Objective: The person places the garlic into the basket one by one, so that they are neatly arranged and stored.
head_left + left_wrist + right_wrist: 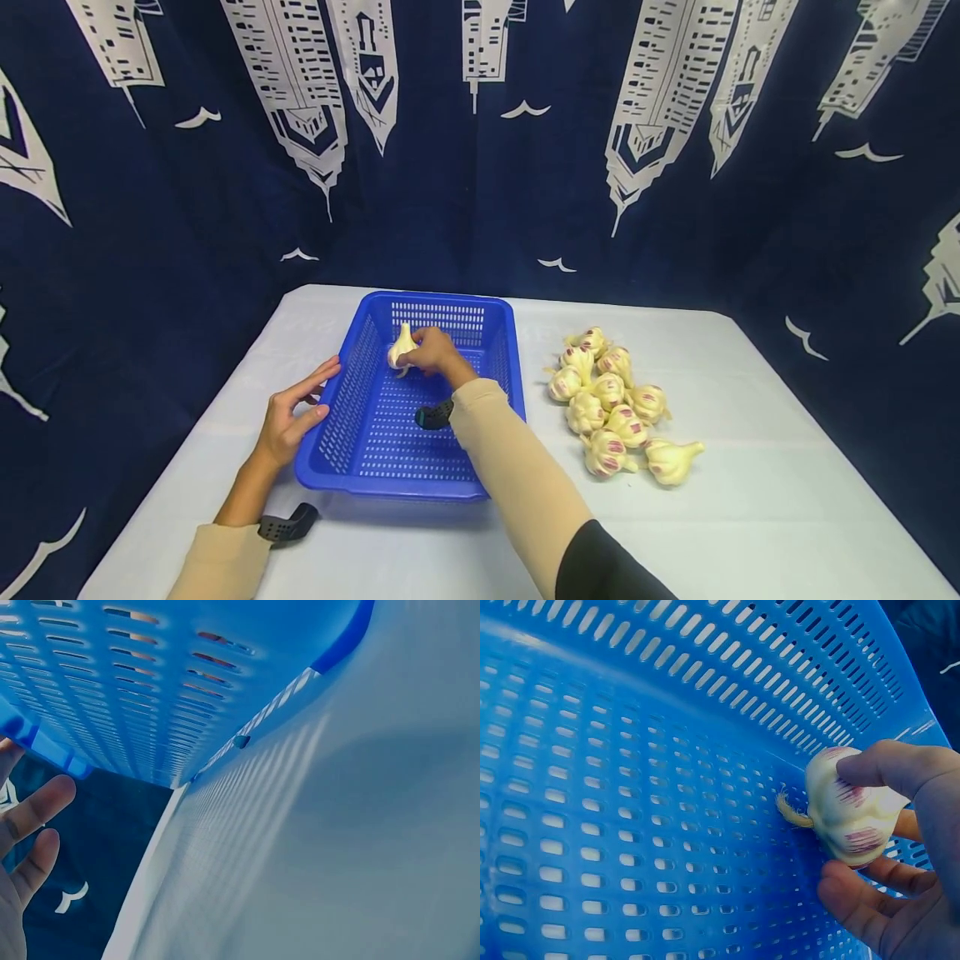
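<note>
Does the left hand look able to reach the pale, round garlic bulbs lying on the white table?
Probably not directly: the blue perforated plastic basket and the beige right sleeve lie between the left hand, at the basket's left rim, and the garlic bulbs.

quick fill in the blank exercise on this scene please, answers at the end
The right hand holds one bulb of ____.
The left hand is at the rim of the basket, whose colour is ____.
In the head view, more bulbs lie to the basket's ____.
The table is covered in ____.

Missing words: garlic; blue; right; white.
</note>
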Demonstrator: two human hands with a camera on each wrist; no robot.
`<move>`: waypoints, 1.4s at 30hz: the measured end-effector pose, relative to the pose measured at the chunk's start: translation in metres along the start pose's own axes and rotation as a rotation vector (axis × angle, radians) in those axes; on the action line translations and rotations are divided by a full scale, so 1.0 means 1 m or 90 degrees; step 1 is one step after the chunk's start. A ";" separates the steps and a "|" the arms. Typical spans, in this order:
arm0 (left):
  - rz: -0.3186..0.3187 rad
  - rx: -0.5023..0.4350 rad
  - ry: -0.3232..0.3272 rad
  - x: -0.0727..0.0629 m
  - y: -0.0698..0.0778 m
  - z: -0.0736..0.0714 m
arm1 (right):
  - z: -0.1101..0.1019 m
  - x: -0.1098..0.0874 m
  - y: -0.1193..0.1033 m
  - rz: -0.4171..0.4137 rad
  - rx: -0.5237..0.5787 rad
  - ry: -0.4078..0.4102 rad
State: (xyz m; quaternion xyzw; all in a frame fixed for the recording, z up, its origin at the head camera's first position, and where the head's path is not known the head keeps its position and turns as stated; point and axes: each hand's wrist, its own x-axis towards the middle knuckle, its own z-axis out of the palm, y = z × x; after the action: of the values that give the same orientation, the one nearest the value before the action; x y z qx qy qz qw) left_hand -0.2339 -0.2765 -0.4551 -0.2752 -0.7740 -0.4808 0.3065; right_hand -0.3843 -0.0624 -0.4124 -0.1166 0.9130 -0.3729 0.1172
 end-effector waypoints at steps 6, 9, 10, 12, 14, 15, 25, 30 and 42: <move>-0.002 -0.009 0.018 -0.002 0.000 0.003 | 0.000 -0.007 0.001 -0.052 -0.032 0.022; -0.003 -0.008 0.026 -0.002 -0.001 0.005 | 0.000 -0.009 0.001 -0.067 -0.046 0.033; -0.004 -0.007 0.028 -0.003 -0.002 0.005 | 0.000 -0.009 0.001 -0.070 -0.046 0.034; -0.007 -0.007 0.030 -0.002 -0.002 0.005 | 0.001 -0.010 0.000 -0.074 -0.045 0.036; -0.006 -0.008 0.031 -0.002 -0.001 0.006 | 0.001 -0.009 0.000 -0.079 -0.047 0.038; -0.007 -0.010 0.030 -0.002 -0.001 0.006 | 0.001 -0.008 0.000 -0.084 -0.051 0.039; -0.007 0.007 0.020 0.001 0.001 0.009 | -0.002 0.001 0.006 -0.101 -0.088 0.041; -0.004 0.004 0.019 0.004 0.002 0.007 | -0.009 0.003 0.006 -0.112 -0.086 0.027; -0.005 0.011 0.031 0.001 -0.001 0.002 | -0.031 0.007 -0.003 -0.125 -0.102 0.029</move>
State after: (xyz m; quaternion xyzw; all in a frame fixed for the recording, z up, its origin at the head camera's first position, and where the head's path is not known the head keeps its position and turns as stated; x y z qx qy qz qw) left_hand -0.2361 -0.2750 -0.4560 -0.2579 -0.7717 -0.4818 0.3254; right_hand -0.3997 -0.0465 -0.3891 -0.2058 0.9266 -0.3108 0.0493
